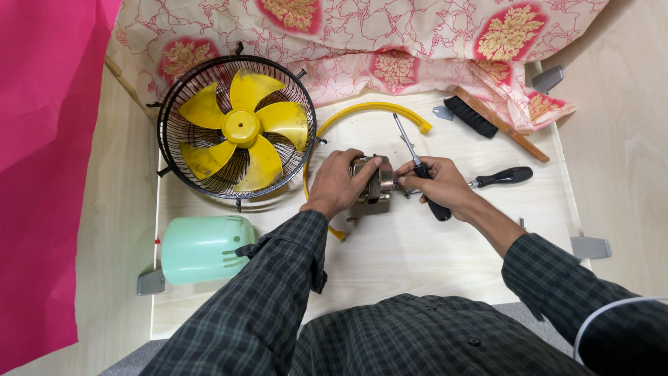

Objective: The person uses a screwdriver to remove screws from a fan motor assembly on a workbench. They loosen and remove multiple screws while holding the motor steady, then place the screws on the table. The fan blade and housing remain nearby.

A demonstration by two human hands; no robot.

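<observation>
My left hand [339,182] wraps around the small metal motor [376,179] in the middle of the tabletop [417,257]. My right hand [438,182] grips a black-handled screwdriver [417,167] beside it, near the yellow fan blade [241,128].

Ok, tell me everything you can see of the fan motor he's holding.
The fan motor is a small, round metal unit, silvery with a darker band, lying on the pale wooden table. The left hand grips it from the left; the right hand, holding a black-handled screwdriver, meets its right end. Finer detail is hidden.
</observation>
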